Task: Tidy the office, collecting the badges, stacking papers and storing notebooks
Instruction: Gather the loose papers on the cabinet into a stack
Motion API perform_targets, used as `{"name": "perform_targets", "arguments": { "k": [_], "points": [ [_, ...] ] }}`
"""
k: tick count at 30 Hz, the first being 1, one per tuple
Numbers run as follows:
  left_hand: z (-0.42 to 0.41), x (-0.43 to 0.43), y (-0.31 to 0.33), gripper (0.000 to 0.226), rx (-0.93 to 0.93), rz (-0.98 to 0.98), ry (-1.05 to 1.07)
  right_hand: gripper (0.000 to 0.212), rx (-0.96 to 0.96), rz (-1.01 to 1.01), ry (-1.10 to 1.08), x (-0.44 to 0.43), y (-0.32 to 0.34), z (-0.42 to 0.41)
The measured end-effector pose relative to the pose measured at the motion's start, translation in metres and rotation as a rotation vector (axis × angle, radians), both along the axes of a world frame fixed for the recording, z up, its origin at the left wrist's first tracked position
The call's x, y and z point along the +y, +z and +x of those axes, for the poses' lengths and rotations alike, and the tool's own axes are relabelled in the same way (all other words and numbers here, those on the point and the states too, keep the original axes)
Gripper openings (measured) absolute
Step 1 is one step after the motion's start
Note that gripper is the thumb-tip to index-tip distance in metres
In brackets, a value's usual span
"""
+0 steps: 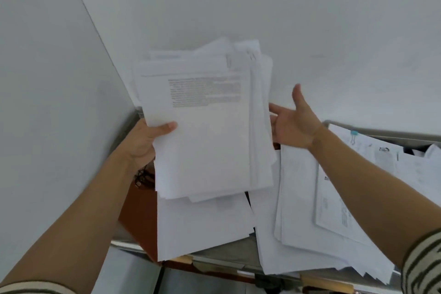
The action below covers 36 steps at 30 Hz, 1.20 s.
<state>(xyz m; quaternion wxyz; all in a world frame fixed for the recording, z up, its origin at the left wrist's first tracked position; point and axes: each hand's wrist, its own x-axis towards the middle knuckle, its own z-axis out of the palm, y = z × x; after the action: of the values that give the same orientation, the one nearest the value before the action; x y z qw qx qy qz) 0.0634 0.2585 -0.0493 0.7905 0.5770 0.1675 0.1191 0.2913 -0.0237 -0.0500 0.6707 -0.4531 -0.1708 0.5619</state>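
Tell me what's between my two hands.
The stack of papers, in the head view: left hand grips its left edge, open right hand at its right edge.

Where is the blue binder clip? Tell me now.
Head view, right side: the blue binder clip sits on the top edge of a paper sheaf, just right of the right hand.

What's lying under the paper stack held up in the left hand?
Under the held stack lie loose white sheets over an orange-brown board, plus a dark tangle by the left hand. Whatever sits directly behind the stack is hidden.
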Motion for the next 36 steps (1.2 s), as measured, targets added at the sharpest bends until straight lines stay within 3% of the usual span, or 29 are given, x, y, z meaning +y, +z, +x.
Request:
{"name": "perform_targets", "arguments": {
  "k": [4, 7, 11, 15, 20, 24, 27, 31, 34, 36],
  "points": [
    [0.003, -0.009, 0.020, 0.057, -0.121, 0.030, 0.111, 0.054, -0.432, -0.063, -0.054, 0.024, 0.004, -0.038],
    [0.000, -0.008, 0.031, 0.065, -0.208, 0.101, 0.156, 0.030, -0.552, -0.023, -0.166, 0.031, 0.011, -0.046],
    [-0.014, -0.024, 0.012, 0.053, -0.118, 0.046, 0.128, 0.038, -0.619, -0.108, -0.107, 0.020, -0.013, -0.053],
    [-0.018, -0.036, 0.002, 0.049, -0.094, 0.090, 0.006, 0.051, -0.640, -0.041, -0.138, 0.021, -0.018, -0.068],
    [-0.015, -0.017, 0.037, 0.046, -0.215, 0.205, -0.002, 0.047, -0.670, 0.066, -0.192, 0.028, 0.009, -0.062],
    [-0.017, -0.019, 0.038, 0.059, -0.187, 0.270, 0.030, 0.039, -0.687, -0.005, -0.211, 0.028, 0.005, -0.062],
    [-0.009, -0.025, 0.041, 0.064, -0.177, 0.322, 0.020, 0.048, -0.681, 0.008, -0.240, 0.032, -0.005, -0.063],
    [0.000, -0.020, 0.039, 0.062, -0.213, 0.222, 0.005, 0.047, -0.696, -0.060, -0.229, 0.031, -0.012, -0.055],
    [-0.006, -0.019, 0.012, 0.052, -0.166, 0.242, -0.010, 0.028, -0.792, -0.125, -0.270, 0.038, -0.015, -0.060],
    [-0.012, -0.016, 0.001, 0.048, -0.142, 0.206, 0.014, 0.034, -0.868, -0.166, -0.341, 0.050, -0.007, -0.067]
  ]
}}
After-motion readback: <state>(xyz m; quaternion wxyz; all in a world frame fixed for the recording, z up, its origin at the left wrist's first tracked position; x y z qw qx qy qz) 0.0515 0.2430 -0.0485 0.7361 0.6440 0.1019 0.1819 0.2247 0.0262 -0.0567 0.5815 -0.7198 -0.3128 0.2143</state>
